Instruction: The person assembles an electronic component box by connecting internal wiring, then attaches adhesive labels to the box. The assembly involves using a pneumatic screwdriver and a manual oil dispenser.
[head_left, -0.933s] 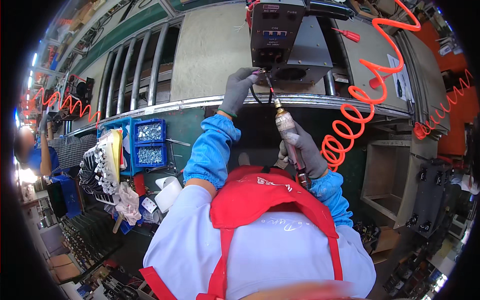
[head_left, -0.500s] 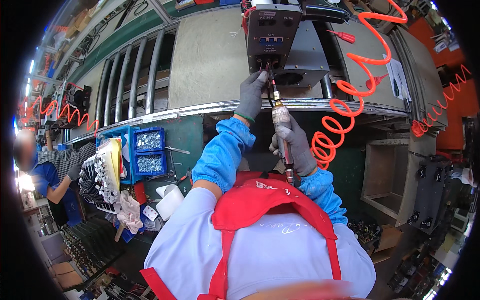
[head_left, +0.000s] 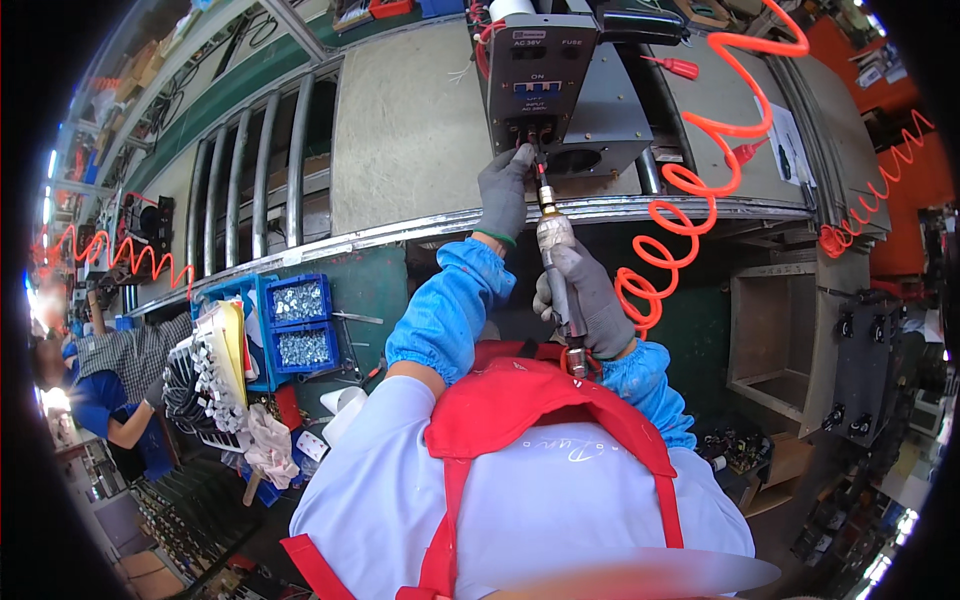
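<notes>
In the head view, the person's left hand (head_left: 503, 195), in a grey glove, reaches to the upper middle of the frame. Its fingertips are gathered at the lower end of a dark grey electrical unit (head_left: 540, 65); whether they grip anything there cannot be told. The right hand (head_left: 592, 300), also gloved, is right of centre, its fingers wrapped around a slim power screwdriver (head_left: 556, 236). The driver points up the frame, its bit ending beside the left fingertips; the exact contact is too small to make out.

The unit stands at the top centre on a pale worktop (head_left: 410, 120), a row of blue switches (head_left: 538, 88) on its panel. Metal rollers (head_left: 264, 175) lie upper left. An orange coiled hose (head_left: 690, 178) hangs right of the driver. Left of centre sit two blue bins (head_left: 302, 325) of small metal parts. Near the left edge, a co-worker's checked sleeve (head_left: 130, 348) shows.
</notes>
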